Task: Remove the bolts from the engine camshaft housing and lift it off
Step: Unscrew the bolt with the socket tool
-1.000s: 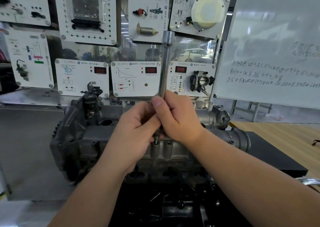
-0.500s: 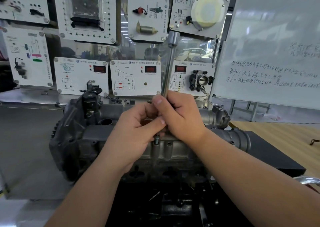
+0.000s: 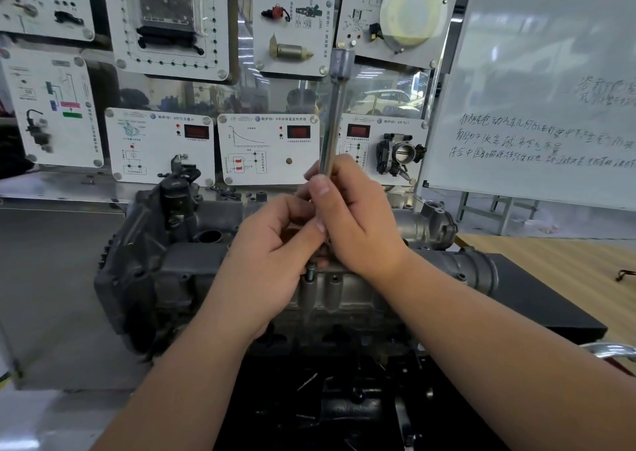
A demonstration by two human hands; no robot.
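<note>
Sitting on a black stand (image 3: 537,299) at the middle of the view, the engine (image 3: 165,271) is dull grey cast metal, with the camshaft housing (image 3: 337,292) running across its top as a paler, ribbed block with round bolt bosses along its near edge. One bolt (image 3: 310,273) stands partly raised from a boss on that edge, its dark head clear of the metal.

Both hands meet directly above the housing, just over the raised bolt. The right hand (image 3: 358,223) is curled round the lower part of a long steel socket extension (image 3: 335,116), which stands nearly upright and ends in a thicker square-drive head at the top. The left hand (image 3: 275,244) is curled too, its thumb and fingertips pinching the lower end of the tool just beside the right hand; the tool's tip is hidden behind the fingers.

Behind the engine hang white training panels (image 3: 268,147) with red digital displays, a printed curve graph, mounted car parts and round VW badges; their small Chinese captions are too blurred to read. At right leans a whiteboard (image 3: 537,82) with handwritten Chinese lines, not clearly legible. A wooden tabletop (image 3: 564,261) lies at far right.
</note>
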